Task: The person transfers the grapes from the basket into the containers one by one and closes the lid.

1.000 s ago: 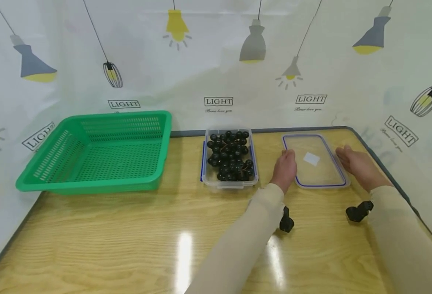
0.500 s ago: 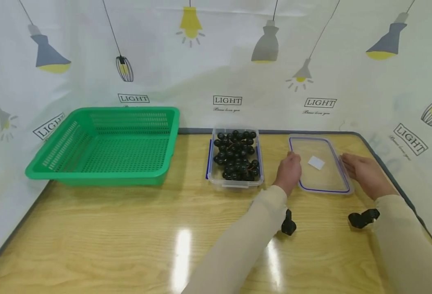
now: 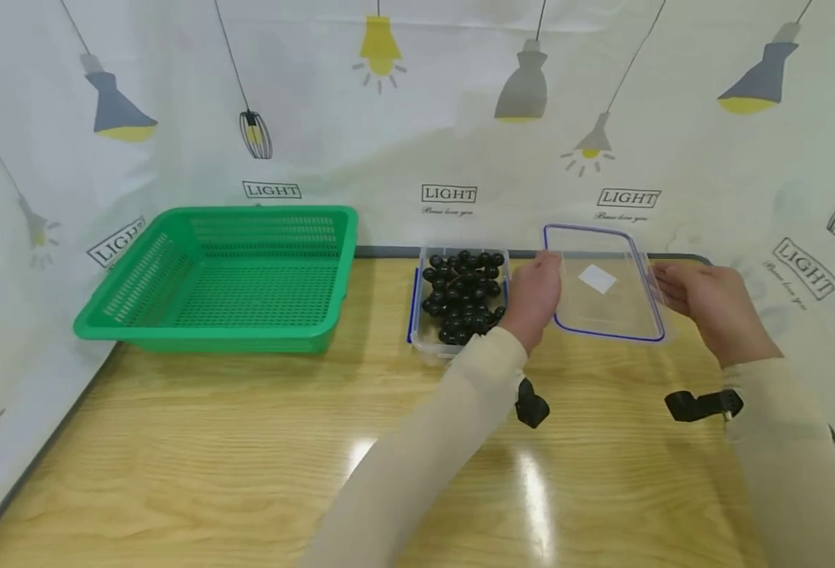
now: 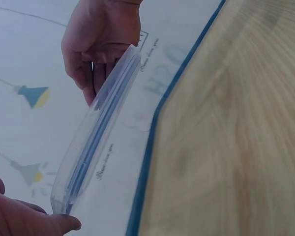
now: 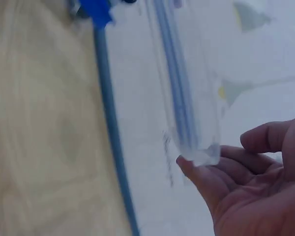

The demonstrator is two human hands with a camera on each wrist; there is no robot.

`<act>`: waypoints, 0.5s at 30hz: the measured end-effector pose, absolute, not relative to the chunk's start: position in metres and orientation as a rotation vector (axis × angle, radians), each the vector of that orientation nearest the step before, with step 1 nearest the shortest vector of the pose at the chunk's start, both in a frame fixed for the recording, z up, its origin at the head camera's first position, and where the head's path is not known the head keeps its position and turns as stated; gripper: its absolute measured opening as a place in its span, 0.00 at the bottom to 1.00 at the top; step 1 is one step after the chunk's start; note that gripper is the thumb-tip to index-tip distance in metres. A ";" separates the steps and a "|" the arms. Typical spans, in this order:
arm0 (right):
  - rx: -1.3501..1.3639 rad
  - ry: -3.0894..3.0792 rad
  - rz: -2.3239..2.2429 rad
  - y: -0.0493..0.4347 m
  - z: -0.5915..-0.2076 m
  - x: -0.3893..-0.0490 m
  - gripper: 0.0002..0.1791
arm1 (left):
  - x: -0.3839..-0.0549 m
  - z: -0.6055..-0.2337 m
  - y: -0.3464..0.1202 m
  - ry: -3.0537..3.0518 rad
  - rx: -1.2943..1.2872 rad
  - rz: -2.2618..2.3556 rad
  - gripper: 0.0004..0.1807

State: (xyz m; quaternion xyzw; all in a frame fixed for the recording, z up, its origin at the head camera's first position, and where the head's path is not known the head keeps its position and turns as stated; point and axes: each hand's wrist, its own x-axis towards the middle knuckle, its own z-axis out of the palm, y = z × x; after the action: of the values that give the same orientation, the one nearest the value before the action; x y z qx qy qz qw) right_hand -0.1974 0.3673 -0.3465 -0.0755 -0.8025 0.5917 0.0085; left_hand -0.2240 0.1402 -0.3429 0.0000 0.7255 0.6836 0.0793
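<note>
A clear plastic lid (image 3: 616,312) with a blue seal and a small white label is raised above the table at the right. My left hand (image 3: 534,296) pinches its left edge, thumb and fingers on either side in the left wrist view. At the opposite edge, the fingers of my right hand (image 3: 716,308) touch the lid's rim (image 5: 179,88), while the thumb stands apart from it. Left of the lid, a clear container (image 3: 428,345) holds a bunch of dark grapes (image 3: 460,296); my left hand and forearm cover its right front corner.
A green perforated basket (image 3: 211,345) sits on the wooden table (image 3: 247,450) at the left. A white printed sheet (image 3: 403,134) stands behind the table and along its sides. Blue clips (image 3: 413,306) hang at the container's side.
Both hands have lifted the lid off the table and shifted it left, towards the container. The head view has turned slightly left. The basket and the grapes stay on the table.
</note>
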 end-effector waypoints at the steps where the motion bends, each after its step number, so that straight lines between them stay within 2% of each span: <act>1: -0.221 -2.494 1.866 0.361 -0.342 -0.198 0.38 | -0.225 -0.339 0.133 2.173 -0.008 2.065 0.27; 8: -0.144 -2.315 2.113 0.311 -0.317 -0.202 0.35 | -0.228 -0.318 0.080 2.226 -0.101 2.148 0.26; 15: -0.013 -2.250 2.274 0.267 -0.312 -0.208 0.31 | -0.232 -0.311 0.029 2.362 -0.273 2.079 0.21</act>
State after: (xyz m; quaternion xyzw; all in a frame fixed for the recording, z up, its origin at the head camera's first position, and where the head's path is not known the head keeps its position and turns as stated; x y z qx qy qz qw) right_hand -0.2085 0.2667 -0.3121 -0.0039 -0.7030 0.7106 -0.0288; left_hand -0.2323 0.0289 -0.3115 -0.0864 0.7478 0.6582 -0.0082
